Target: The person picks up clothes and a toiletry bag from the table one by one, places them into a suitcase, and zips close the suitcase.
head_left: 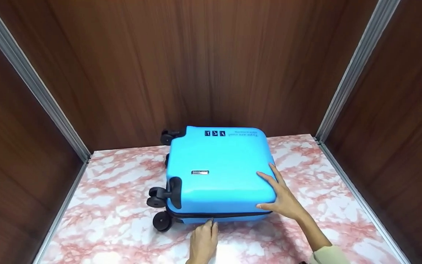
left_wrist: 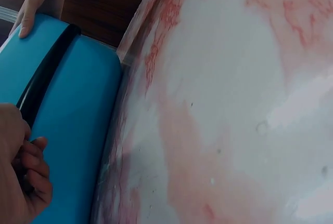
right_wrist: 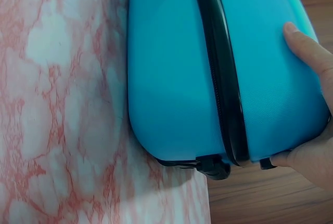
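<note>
A bright blue hard-shell suitcase (head_left: pixel 220 165) lies flat with its black wheels toward the left. Along its near side runs a black zipper seam (right_wrist: pixel 221 73). At that seam my left hand (head_left: pixel 203 240) pinches what looks like a small dark zipper pull (head_left: pixel 212 220); in the left wrist view the curled fingers mostly hide it. My right hand (head_left: pixel 282 198) rests on the near right corner of the upper shell, fingers spread and fairly straight. The right thumb (right_wrist: pixel 307 47) presses the near side above the seam, while the other right fingers are hidden in the right wrist view.
The suitcase sits on a red-and-white marbled tabletop (head_left: pixel 123 220). Brown wood-look panels (head_left: pixel 203 66) stand behind and on both sides, joined by metal corner strips (head_left: pixel 357 69). The near left wheel (head_left: pixel 162 221) rests low beside the suitcase's front corner.
</note>
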